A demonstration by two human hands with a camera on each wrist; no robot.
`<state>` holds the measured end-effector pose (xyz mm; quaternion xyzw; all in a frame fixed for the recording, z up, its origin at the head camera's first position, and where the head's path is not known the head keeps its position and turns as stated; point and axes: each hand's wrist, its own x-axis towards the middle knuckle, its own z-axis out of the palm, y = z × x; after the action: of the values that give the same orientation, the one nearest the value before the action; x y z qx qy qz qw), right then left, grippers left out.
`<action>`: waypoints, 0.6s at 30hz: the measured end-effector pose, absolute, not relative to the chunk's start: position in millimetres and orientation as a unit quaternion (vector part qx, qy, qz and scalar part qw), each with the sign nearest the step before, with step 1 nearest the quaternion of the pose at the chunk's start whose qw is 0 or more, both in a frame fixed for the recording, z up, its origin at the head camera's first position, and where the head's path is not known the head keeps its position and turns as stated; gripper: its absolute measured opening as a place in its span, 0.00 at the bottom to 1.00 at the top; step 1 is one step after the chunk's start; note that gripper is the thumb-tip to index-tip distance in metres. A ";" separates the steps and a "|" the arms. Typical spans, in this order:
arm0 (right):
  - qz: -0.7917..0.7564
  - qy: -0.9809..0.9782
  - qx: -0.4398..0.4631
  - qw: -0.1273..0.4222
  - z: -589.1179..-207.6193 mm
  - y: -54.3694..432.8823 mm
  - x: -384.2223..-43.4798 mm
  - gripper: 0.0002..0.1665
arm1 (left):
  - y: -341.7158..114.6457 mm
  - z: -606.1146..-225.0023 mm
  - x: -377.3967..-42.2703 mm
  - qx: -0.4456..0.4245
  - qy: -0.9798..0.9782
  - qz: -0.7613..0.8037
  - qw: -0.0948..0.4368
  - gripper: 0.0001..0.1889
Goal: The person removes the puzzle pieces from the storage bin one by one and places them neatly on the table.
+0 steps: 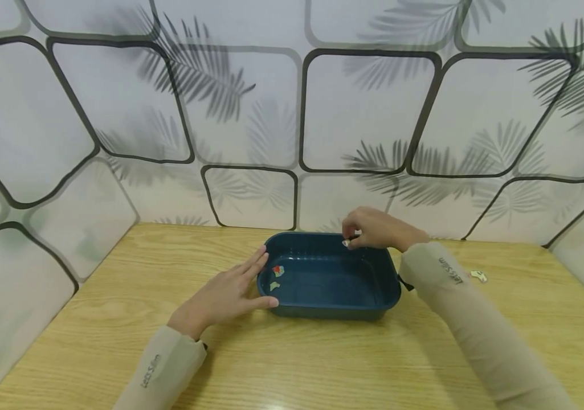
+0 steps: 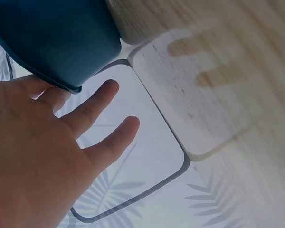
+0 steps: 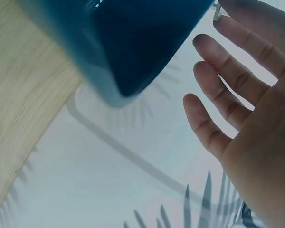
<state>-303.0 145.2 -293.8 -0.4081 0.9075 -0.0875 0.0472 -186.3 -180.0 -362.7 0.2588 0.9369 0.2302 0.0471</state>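
A dark blue rectangular tub (image 1: 330,313) stands on the table in the head view. My left hand (image 1: 225,299) rests against its left rim, thumb at the front corner, fingers straight along the side. In the left wrist view this hand (image 2: 52,123) has its fingers spread beside the tub wall (image 2: 61,42). Over the tub's back right part, my right hand (image 1: 371,228) pinches a small pale flat piece (image 1: 346,243) between thumb and index finger. The right wrist view shows only the edge of that piece (image 3: 217,12). Inside the tub lie a red and blue piece (image 1: 278,271) and a pale green piece (image 1: 274,285).
Another small pale piece (image 1: 478,276) lies on the wooden table (image 1: 322,364) to the right of the tub, beyond the right sleeve. A patterned white wall covering (image 1: 250,196) rises behind the tub and on both sides.
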 end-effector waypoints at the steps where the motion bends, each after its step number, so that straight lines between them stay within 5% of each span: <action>1: -0.086 0.908 -0.407 0.046 -293.7 147.4 -302.8 0.04 | -179.7 -362.7 -186.3 0.259 0.937 0.230 0.048 0.50; 18: -0.107 0.910 -0.399 0.039 -293.0 185.2 -300.7 0.04 | -180.1 -362.8 -186.9 0.260 0.937 0.227 0.046 0.50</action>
<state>-300.7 185.2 -293.0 -0.3988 0.9099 -0.1073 0.0393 -186.9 -180.1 -362.8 0.2604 0.9372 0.2274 0.0459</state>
